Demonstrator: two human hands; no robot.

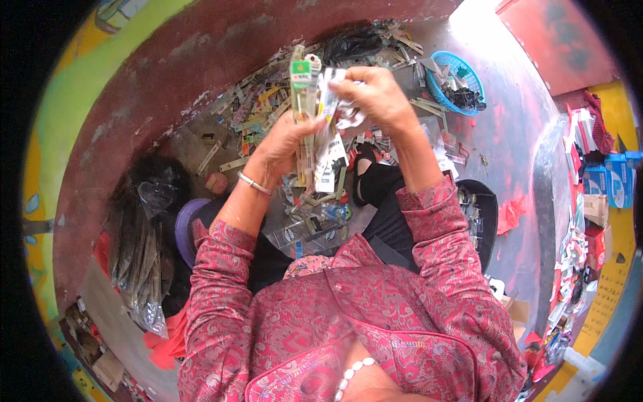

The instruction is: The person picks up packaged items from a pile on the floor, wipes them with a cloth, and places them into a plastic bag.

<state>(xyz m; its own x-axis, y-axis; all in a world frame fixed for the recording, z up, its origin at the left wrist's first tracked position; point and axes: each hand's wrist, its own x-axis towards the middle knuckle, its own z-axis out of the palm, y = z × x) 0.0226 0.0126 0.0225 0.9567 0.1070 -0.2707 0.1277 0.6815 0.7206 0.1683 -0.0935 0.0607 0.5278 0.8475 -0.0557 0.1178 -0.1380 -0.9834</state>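
Observation:
My left hand [287, 142] is closed round a long, narrow, clear plastic package [303, 90] with a green-and-white label near its top, held upright in front of me. My right hand [376, 94] pinches a white printed strip [328, 90] right beside that package. Some white, crumpled-looking material shows under the right fingers; its kind is too blurred to tell. Below the hands hangs a white printed card [328, 171], and what it is fixed to is hidden. A bangle sits on my left wrist.
Many similar narrow packages [258, 110] lie heaped on the floor beyond my hands and between my legs. A blue plastic basket [479, 84] with dark pieces stands at the far right. On the left are long plastic sleeves [137, 258]; stacked goods [606, 181] line the right side.

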